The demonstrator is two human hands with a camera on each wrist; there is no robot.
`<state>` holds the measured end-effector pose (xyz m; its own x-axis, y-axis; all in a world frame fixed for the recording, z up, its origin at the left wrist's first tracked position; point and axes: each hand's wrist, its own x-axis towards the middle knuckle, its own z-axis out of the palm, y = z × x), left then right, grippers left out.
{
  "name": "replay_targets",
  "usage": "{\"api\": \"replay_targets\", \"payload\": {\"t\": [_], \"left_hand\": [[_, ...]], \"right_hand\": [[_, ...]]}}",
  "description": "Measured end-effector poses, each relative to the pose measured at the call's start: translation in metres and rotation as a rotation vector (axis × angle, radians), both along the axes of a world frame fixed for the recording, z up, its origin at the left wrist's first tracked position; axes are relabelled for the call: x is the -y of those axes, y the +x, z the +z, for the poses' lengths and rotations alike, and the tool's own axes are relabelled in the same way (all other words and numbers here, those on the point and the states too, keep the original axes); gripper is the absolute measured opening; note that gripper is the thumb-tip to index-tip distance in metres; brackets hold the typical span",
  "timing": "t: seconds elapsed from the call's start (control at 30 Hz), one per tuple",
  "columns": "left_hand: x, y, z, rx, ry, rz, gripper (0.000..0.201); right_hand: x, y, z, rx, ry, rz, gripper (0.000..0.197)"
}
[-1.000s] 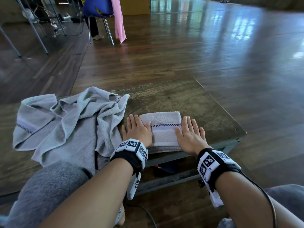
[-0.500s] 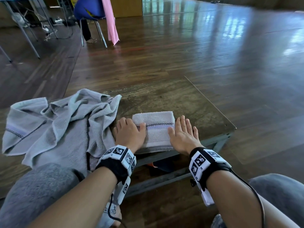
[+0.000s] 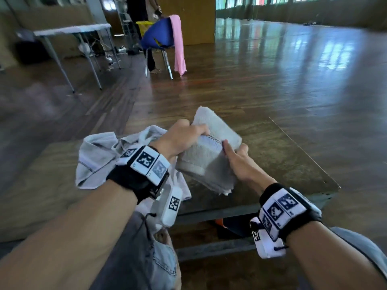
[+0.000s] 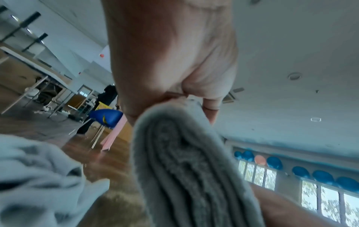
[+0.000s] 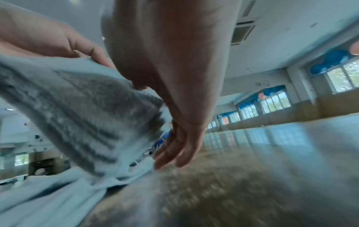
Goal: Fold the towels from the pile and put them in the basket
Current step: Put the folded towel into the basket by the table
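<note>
A folded grey towel (image 3: pixel 209 152) with a chequered stripe is held tilted above the low table (image 3: pixel 282 162). My left hand (image 3: pixel 188 135) grips its left side, fingers curled over the top. My right hand (image 3: pixel 232 151) holds the right side, thumb on top and fingers underneath. In the left wrist view the towel's layered edge (image 4: pixel 184 169) fills the middle below the left hand (image 4: pixel 165 64). The right wrist view shows the same towel (image 5: pixel 77 107) beside the right hand (image 5: pixel 174 79). The pile of loose grey towels (image 3: pixel 98 155) lies on the table to the left. No basket is in view.
A blue chair (image 3: pixel 161 36) with a pink cloth (image 3: pixel 179 45) over it stands on the wooden floor beyond the table, a person behind it. A white folding table (image 3: pixel 73 30) is at the back left. The low table's right edge (image 3: pixel 303 151) runs diagonally.
Both hands lay flat on the folded towel on the table; now they grip it and have lifted it off the surface, tilted. The head view has swung upward.
</note>
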<state>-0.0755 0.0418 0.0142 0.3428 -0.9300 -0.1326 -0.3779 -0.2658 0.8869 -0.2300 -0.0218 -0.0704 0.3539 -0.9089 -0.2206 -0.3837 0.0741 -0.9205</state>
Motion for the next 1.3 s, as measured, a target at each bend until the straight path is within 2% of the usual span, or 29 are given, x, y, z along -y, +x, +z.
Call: {"api": "replay_targets", "payload": {"t": [0.1,0.2,0.33,0.47,0.57,0.67,0.8,0.93,1.0,1.07,1.1,1.2,1.3], "left_hand": [[-0.034,0.031,0.038,-0.074,-0.124,0.078,0.043],[-0.079,0.073,0.059,-0.167,-0.239,0.169,0.027],[-0.151,0.131,0.056,-0.261,-0.359,0.311,0.015],[-0.228,0.179,0.030,-0.278,-0.388,0.501,0.022],[-0.282,0.205,0.000,-0.272,-0.337,0.648,0.030],[-0.332,0.224,-0.040,-0.294,-0.272,0.775,0.030],[-0.386,0.237,-0.110,-0.333,-0.087,0.876,0.020],[-0.426,0.231,-0.194,-0.390,0.084,0.875,0.025],[-0.441,0.224,-0.233,-0.391,0.197,0.897,0.035],[-0.452,0.215,-0.271,-0.401,0.296,0.947,0.048],[-0.456,0.210,-0.289,-0.408,0.334,0.944,0.047],[-0.460,0.194,-0.335,-0.416,0.435,0.916,0.027],[-0.462,0.185,-0.372,-0.466,0.476,0.938,0.031]], "right_hand": [[-0.018,0.030,0.041,0.211,-0.024,0.049,0.077],[-0.036,0.067,0.077,0.367,-0.092,0.131,0.063],[-0.073,0.129,0.115,0.318,-0.242,0.345,0.072],[-0.122,0.194,0.128,0.220,-0.196,0.542,0.076],[-0.167,0.244,0.119,0.065,-0.261,0.673,0.080],[-0.212,0.284,0.092,-0.084,-0.316,0.797,0.077],[-0.262,0.318,0.029,-0.201,-0.307,0.930,0.088],[-0.297,0.333,-0.055,-0.305,-0.153,1.056,0.079],[-0.310,0.333,-0.097,-0.372,-0.073,1.071,0.073],[-0.321,0.331,-0.135,-0.467,-0.006,1.044,0.083],[-0.326,0.330,-0.151,-0.519,0.018,1.030,0.088],[-0.343,0.323,-0.195,-0.652,0.043,1.009,0.101],[-0.352,0.316,-0.234,-0.701,0.076,1.001,0.093]]}}
